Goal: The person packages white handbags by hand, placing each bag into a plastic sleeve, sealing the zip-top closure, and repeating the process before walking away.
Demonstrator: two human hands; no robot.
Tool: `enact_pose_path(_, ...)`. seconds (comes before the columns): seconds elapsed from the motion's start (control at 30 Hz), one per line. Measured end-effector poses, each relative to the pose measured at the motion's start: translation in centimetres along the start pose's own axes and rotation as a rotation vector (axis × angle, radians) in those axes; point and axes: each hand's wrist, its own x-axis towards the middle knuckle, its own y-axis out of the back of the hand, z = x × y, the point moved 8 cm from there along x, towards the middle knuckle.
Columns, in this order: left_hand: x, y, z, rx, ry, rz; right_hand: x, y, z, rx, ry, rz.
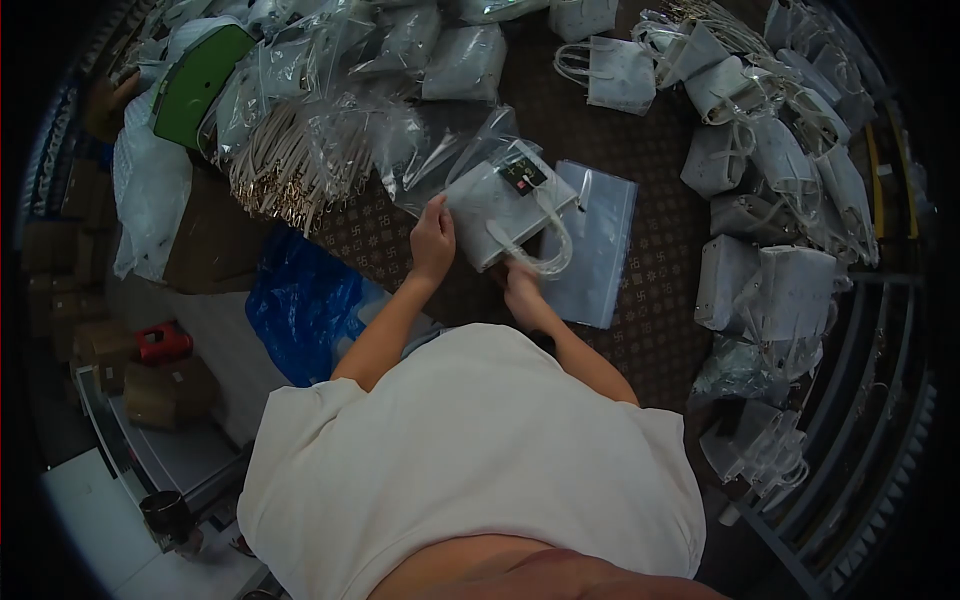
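Observation:
A small white handbag (483, 222) with pale handles and a black tag (522, 175) is tilted between my hands over the brown patterned table. My left hand (433, 242) is closed on the bag's left edge, where clear plastic (440, 155) lies close behind. At the lower corner, below the handles, my right hand (522, 290) grips the same bag; some of its fingers are hidden beneath. Flat clear plastic bags (597, 250) lie just right of the handbag.
Bundled straps with gold clasps (285, 170) and plastic-wrapped goods (465, 62) lie at the back left, near a green piece (205, 85). White handbags (715, 160) line the right side. Blue plastic (305, 300) hangs at the table's left edge. Cardboard boxes (170, 390) stand lower left.

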Motion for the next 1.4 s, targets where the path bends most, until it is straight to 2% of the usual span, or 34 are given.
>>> enact_pose_path(0.03,0.2,0.4,1.3,0.093,-0.183,0.006,-0.8,-0.4,-0.1,0.003,0.0,0.002)
enact_pose_path(0.07,0.3,0.8,1.2,0.091,-0.182,0.001,-2.0,-2.8,0.9,-0.032,-0.136,-0.265)
enact_pose_path(0.1,0.2,0.7,1.8,0.177,-0.282,-0.065,-4.1,-5.2,1.5,-0.066,-0.271,-0.531)
enact_pose_path(0.13,0.0,0.4,2.2,0.262,-0.383,-0.129,-5.3,-6.1,0.8,-0.065,-0.27,-0.527)
enact_pose_path(0.2,-0.5,1.0,0.7,0.242,-0.35,-0.13,-8.6,-9.1,0.6,-1.185,0.019,-0.923)
enact_pose_path(0.23,-0.8,1.0,-0.2,0.226,-0.318,-0.13,-11.1,-10.8,0.0,-1.143,0.083,-1.294)
enact_pose_path(0.27,-1.3,0.8,-0.7,0.227,-0.323,-0.131,-11.2,-10.8,-1.8,-1.14,0.088,-1.293)
enact_pose_path(0.33,-2.2,2.0,-2.7,0.124,-0.14,0.0,-11.2,-10.5,-7.6,-0.996,0.036,-1.142)
enact_pose_path(0.37,-2.5,2.0,-2.6,0.126,-0.134,-0.002,-8.8,-9.5,-10.4,-0.821,0.059,-0.936)
enact_pose_path(0.4,-3.0,2.2,-3.6,0.06,0.038,0.035,-6.0,-8.0,-13.2,-0.649,0.075,-0.728)
enact_pose_path(0.43,-3.7,2.3,-4.7,-0.007,0.213,0.071,-2.9,-6.5,-17.2,-0.905,0.435,-0.453)
enact_pose_path(0.47,-4.2,2.1,-5.2,-0.009,0.219,0.066,-1.1,-5.5,-21.0,-1.083,0.869,-0.154)
enact_pose_path(0.53,-4.1,1.1,-6.0,0.069,0.17,0.006,2.5,-4.3,-23.3,-1.226,1.052,0.083)
enact_pose_path(0.57,-3.9,0.9,-5.9,0.066,0.167,0.009,3.9,-4.3,-23.2,-1.227,1.058,0.085)
enact_pose_path(0.63,-3.5,0.9,-5.7,0.045,0.139,0.01,5.3,-5.7,-22.0,-1.185,1.088,-0.108)
enact_pose_path(0.77,-4.1,1.4,-7.0,0.053,0.143,-0.047,5.3,-2.9,-18.9,-1.114,0.954,-0.046)
enact_pose_path(0.87,-5.7,3.3,-5.8,0.032,0.063,-0.147,1.5,1.9,-14.8,-1.033,0.859,-0.072)
enact_pose_path(0.93,-8.0,3.9,-5.6,-0.013,0.014,-0.316,-2.7,4.2,-11.6,-1.057,0.817,-0.044)
enact_pose_path(1.0,-10.4,4.6,-6.1,0.013,0.02,-0.407,-6.6,6.1,-8.8,-0.954,0.565,-0.079)
enact_pose_path(1.07,-12.4,5.3,-6.2,0.035,0.018,-0.498,-10.3,7.3,-5.8,-0.905,0.462,-0.206)
enact_pose_path(1.13,-13.8,5.0,-6.5,-0.027,0.045,-0.691,-11.5,8.6,-3.9,-0.945,0.447,-0.158)
enact_pose_path(1.17,-13.7,5.3,-6.6,-0.029,0.039,-0.693,-11.5,9.2,-3.2,-0.983,0.429,-0.122)
enact_pose_path(1.2,-14.2,5.0,-7.2,-0.029,0.14,-0.824,-11.5,9.0,-3.4,-0.98,0.431,-0.115)
enact_pose_path(1.23,-14.7,4.8,-7.3,-0.029,0.241,-0.955,-11.4,8.4,-4.9,-0.938,0.494,-0.098)
enact_pose_path(1.27,-14.2,4.7,-6.7,-0.032,0.234,-0.958,-11.2,7.8,-6.7,-0.896,0.557,-0.081)
enact_pose_path(1.3,-13.3,4.5,-6.0,-0.29,0.413,-0.907,-11.9,5.3,-10.0,-1.101,0.756,-0.018)
enact_pose_path(1.33,-12.3,4.2,-5.2,-0.547,0.589,-0.841,-12.2,3.6,-12.5,-1.121,0.889,0.004)
enact_pose_path(1.4,-8.1,5.2,-1.8,-0.722,0.508,-0.696,-13.1,0.6,-17.3,-1.16,1.12,0.057)
